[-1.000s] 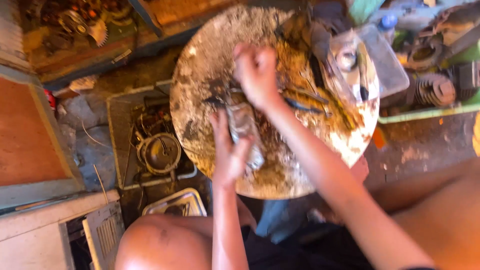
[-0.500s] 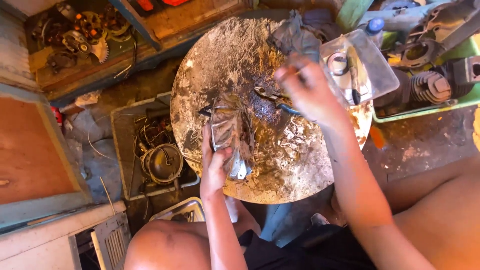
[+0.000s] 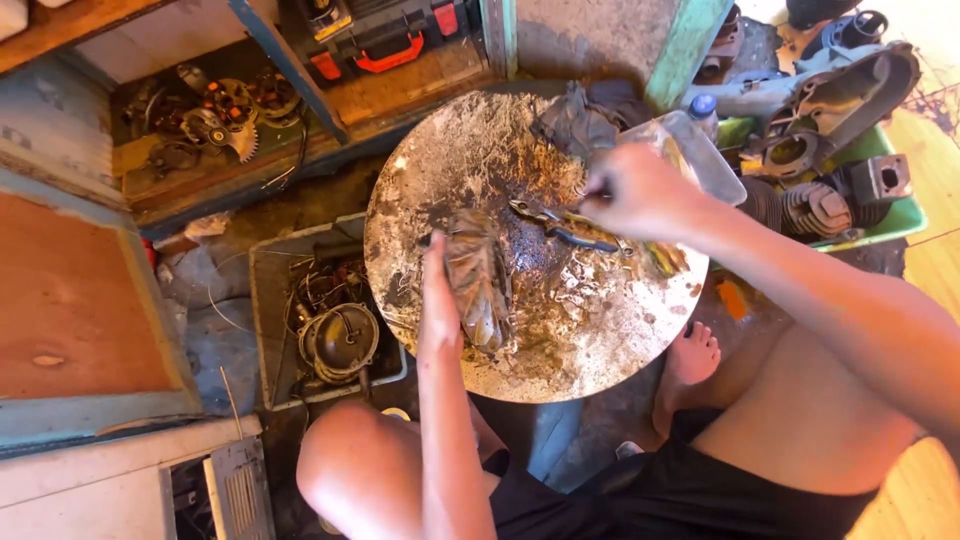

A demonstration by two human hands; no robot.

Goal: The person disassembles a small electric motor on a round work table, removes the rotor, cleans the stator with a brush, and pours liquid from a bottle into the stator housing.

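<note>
Two bare hands work over a round, dirty metal table [image 3: 600, 350]. It is rusty and covered with dark grease and little scraps.

One hand, the left hand [image 3: 440, 310], rests on the left part of the table. Its fingers are pressed together and lie flat along a ribbed grey metal part [image 3: 480, 285]. This part sits near the middle of the table, and the hand touches its left side.

On the other side, the right hand [image 3: 635, 190] is at the far right of the table. Its fingers are curled and pinched together at the end of some pliers with dark blue handles [image 3: 565, 225]. I cannot tell if the fingers really hold the pliers or only touch them. These pliers lie flat on the table, just right of the grey part.

Next comes a dark grey rag [image 3: 580, 120], bunched up at the far edge of the table. A clear plastic box [image 3: 715, 160] sits just past the right hand.

Left of the table, down on the floor, stands a grey crate [image 3: 265, 300] full of wires and round metal pieces. At the far right, a green tray [image 3: 895, 215] holds big grey engine parts. A wooden shelf [image 3: 200, 170] at the far left holds gears and small bits.
</note>
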